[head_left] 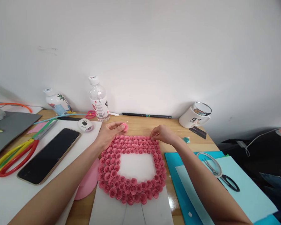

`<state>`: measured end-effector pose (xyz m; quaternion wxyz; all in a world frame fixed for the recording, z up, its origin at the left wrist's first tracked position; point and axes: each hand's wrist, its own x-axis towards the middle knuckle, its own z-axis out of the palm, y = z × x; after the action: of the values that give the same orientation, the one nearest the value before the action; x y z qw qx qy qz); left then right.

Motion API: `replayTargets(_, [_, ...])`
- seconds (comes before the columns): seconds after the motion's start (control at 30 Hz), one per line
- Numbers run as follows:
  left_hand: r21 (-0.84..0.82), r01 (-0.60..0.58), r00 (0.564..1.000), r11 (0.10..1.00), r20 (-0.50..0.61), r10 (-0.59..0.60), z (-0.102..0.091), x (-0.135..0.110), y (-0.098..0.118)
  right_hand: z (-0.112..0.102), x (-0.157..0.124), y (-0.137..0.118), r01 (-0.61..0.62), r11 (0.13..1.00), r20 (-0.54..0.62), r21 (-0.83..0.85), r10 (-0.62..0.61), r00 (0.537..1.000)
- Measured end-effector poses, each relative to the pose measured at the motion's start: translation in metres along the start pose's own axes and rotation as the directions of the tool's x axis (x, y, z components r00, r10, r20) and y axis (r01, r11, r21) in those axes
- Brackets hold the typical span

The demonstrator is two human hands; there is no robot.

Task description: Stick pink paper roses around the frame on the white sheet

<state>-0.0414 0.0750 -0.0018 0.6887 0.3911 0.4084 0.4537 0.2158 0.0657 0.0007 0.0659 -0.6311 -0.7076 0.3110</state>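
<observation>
A ring of several small pink rolled paper roses [131, 190] covers a white sheet [137, 167] in front of me, with a bare white patch in its middle. My left hand [111, 132] pinches one loose pink paper rose [125, 126] just above the ring's far edge. At the ring's far right corner my right hand [162, 133] has its fingers curled together, touching the roses there. What those fingers hold is too small to make out.
A phone [49, 155] lies on white paper at left beside red and yellow scissors [15, 154]. Two bottles [98, 99] and a black pen [146, 115] stand by the wall, a white mug [194, 115] at right. Blue paper [243, 190] carries black scissors [221, 176]. A pink disc [90, 181] lies left of the ring.
</observation>
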Motion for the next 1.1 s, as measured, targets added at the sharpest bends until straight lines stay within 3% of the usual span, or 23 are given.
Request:
replayTargets(0.2, [-0.001,-0.016,0.998,1.0,0.057,0.016,0.001,-0.002,-0.002,-0.003,0.003,0.01,0.057,0.992,0.033,0.111,-0.061,0.998])
replayTargets(0.3, [-0.008,-0.006,0.998,1.0,0.065,0.006,0.0,-0.003,-0.003,-0.006,0.005,0.022,0.074,0.982,-0.047,0.174,-0.066,0.997])
replayTargets(0.4, [-0.017,0.007,0.996,1.0,0.086,-0.005,0.0,-0.003,-0.004,-0.008,0.004,0.027,0.06,0.99,-0.073,0.124,-0.051,0.996])
replayTargets(0.53, [-0.021,0.004,0.996,1.0,0.085,-0.003,0.0,-0.003,-0.005,-0.004,0.001,0.022,0.028,0.997,-0.021,0.07,-0.026,0.999])
replayTargets(0.7, [0.0,-0.012,0.994,1.0,0.105,0.012,0.0,-0.002,-0.007,-0.002,-0.003,0.014,0.009,0.999,-0.037,0.052,-0.007,0.999])
replayTargets(0.83, [0.013,-0.026,0.993,1.0,0.119,0.024,0.0,-0.002,-0.008,-0.005,0.0,0.008,0.053,0.991,-0.057,0.124,-0.046,0.997])
replayTargets(1.1, [0.033,-0.006,0.977,0.999,0.213,-0.001,0.0,-0.003,-0.007,0.006,0.011,0.015,0.028,0.956,0.075,0.291,-0.052,0.996])
